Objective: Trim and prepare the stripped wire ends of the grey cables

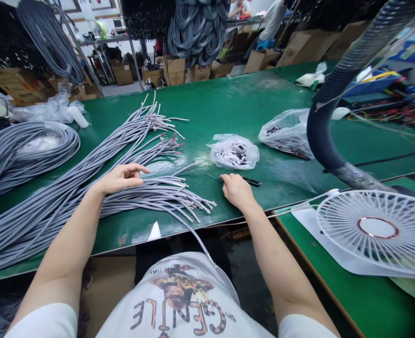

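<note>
A big spread of grey cables (70, 197) lies across the green table (228, 103), their stripped ends pointing right. My left hand (123, 177) rests on top of the cables, fingers stretched out and slightly apart, holding nothing. My right hand (236, 188) sits on the table near the front edge, fingers curled on a thin black tool (244, 180) that lies flat and points left and right past the hand. A small clear bag of dark small parts (233, 152) lies just beyond the tool.
A second clear bag of parts (286, 132) lies further right. A grey ribbed hose (334, 98) arcs down at the right. A white fan (376, 230) lies on the adjoining table. A coil of grey cable (20, 150) sits far left. Cardboard boxes (174, 69) stand behind.
</note>
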The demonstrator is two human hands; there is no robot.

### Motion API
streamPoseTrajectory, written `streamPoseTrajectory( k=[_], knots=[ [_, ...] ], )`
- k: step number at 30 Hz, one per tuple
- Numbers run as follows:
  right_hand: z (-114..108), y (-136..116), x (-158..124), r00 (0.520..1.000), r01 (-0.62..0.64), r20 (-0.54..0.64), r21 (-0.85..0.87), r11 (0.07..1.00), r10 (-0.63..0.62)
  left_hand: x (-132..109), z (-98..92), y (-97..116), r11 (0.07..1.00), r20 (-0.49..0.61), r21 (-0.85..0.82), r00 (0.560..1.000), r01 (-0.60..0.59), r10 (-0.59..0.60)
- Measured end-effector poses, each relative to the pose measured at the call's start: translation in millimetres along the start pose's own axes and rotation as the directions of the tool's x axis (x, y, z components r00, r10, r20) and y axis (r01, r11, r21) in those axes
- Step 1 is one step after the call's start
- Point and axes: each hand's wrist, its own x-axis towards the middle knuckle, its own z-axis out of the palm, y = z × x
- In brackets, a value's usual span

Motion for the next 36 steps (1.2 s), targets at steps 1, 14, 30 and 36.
streamPoseTrajectory(
  k=[1,14,30,36],
  knots=[
    [-1.8,-2.1,0.5,1.000,-0.001,0.015,-0.017,1.000,0.001,2.0,2.7,6.7,1.000,0.043,0.022,0.999,-0.015,0.014],
    [-32.5,-12.2,-35.2,0.942,0.006,-0.246,0.696,0.718,0.230,43.4,58.9,23.0,0.942,0.317,-0.305,0.948,0.139,-0.038],
    [-25.2,-105.5,-49.4,0.968,0.101,-0.226,0.751,0.653,0.110,36.7,90.7,-8.3,0.721,0.068,-0.673,0.984,0.167,-0.164],
    [-21.6,-108.3,-47.6,0.968,0.088,-0.220,0.749,0.657,0.121,34.0,92.1,-2.4,0.733,0.055,-0.662,0.985,0.157,-0.161]
  ],
)
